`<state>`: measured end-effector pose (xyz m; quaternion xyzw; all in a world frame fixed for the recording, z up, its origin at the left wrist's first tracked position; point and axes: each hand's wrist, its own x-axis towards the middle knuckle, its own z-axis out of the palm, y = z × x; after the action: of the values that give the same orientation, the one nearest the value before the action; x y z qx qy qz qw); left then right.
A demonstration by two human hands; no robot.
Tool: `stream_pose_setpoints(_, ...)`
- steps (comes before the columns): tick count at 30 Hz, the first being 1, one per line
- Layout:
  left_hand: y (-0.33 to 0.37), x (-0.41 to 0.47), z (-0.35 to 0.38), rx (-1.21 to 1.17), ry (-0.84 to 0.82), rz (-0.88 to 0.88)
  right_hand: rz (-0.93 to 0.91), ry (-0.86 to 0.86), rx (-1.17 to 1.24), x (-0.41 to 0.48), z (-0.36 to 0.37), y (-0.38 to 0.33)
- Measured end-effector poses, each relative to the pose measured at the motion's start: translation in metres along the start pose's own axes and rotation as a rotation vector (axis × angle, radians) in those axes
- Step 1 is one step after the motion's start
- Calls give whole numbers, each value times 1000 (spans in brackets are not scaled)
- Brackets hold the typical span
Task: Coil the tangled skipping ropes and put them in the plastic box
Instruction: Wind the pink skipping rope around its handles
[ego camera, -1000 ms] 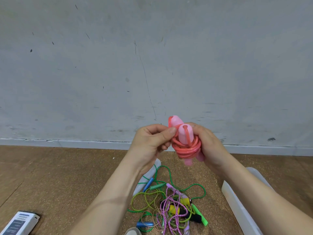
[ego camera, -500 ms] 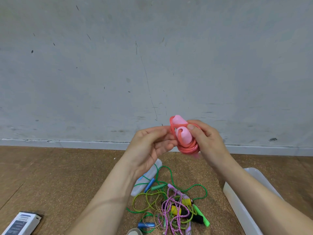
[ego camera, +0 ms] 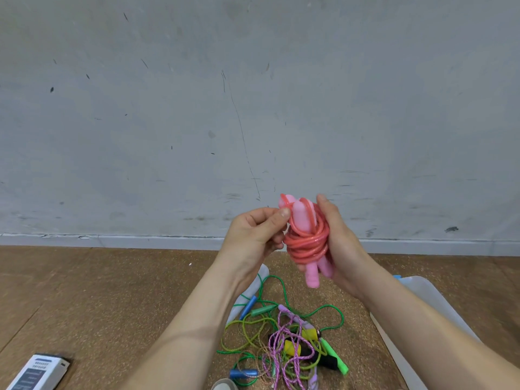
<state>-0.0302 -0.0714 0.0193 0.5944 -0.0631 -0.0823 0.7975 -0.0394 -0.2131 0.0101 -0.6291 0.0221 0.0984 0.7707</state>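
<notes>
A red skipping rope with pink handles (ego camera: pixel 306 240) is wound into a tight bundle in front of the wall. My right hand (ego camera: pixel 339 246) grips the bundle from the right, fingers curled behind it. My left hand (ego camera: pixel 254 235) pinches the red cord at the top of the handles with thumb and forefinger. On the floor below lies a tangle of green, yellow-green and pink-purple ropes (ego camera: pixel 284 342) with blue, green, yellow and black handles. The translucent plastic box (ego camera: pixel 416 302) sits at the lower right, partly hidden by my right forearm.
A grey wall with a white skirting board stands close ahead. The floor is brown cork. A small white and blue carton (ego camera: pixel 36 372) lies at the lower left. A white translucent object (ego camera: pixel 253 288) shows under my left forearm, beside the rope tangle.
The bundle has tilted upright so the handles' lower ends show below the coil. My left thumb and forefinger have closed on the cord at the top. Both hands moved slightly right.
</notes>
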Motion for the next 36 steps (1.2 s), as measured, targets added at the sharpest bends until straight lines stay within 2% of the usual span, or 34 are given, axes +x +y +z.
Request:
stream_pose_setpoints(3, -4, 5, 6, 53, 97, 35, 109, -104, 171, 2, -3, -3)
stream_pose_setpoints(6, -5, 12, 8, 69, 233, 53, 67, -125, 118, 2, -4, -8)
stream_pose_setpoints(7, -5, 14, 8, 51, 272, 49, 20, -102, -1, 0, -4, -9)
stream_pose_setpoints(10, -5, 18, 9, -33, 346, 19, -202, 4, -756, -3, -11, -4)
stream_pose_setpoints(11, -6, 18, 11, -52, 339, 7, -280, 87, -946, -2, -13, 0)
stream_pose_setpoints(13, -11, 19, 16, -21, 308, 2, -393, 244, -1089, -3, -11, 3)
stream_pose_setpoints(14, -13, 20, 17, 68, 311, 31, -438, 284, -1105, -4, -9, 4)
stream_pose_setpoints(18, -17, 29, 7, 802, 283, 266, -417, 302, -1016, -7, -6, 5)
stream_pose_setpoints(20, -16, 30, 4, 1021, 208, 276, -294, 258, -866, -2, -9, 7)
stream_pose_setpoints(22, -14, 29, 2, 1106, 122, 272, -140, 179, -638, 4, -14, 7)
stream_pose_setpoints(25, -7, 24, -4, 1098, -6, 295, 115, 88, -253, 5, -19, 1)
stream_pose_setpoints(29, -2, 17, -11, 1024, -55, 313, 114, 43, -179, 4, -18, -2)
stream_pose_setpoints(34, -9, 16, -2, 506, 250, 249, -6, 26, -198, 1, -3, 0)
stream_pose_setpoints(36, -13, 18, -5, 456, 334, 197, -13, 27, -200, 0, 3, 0)
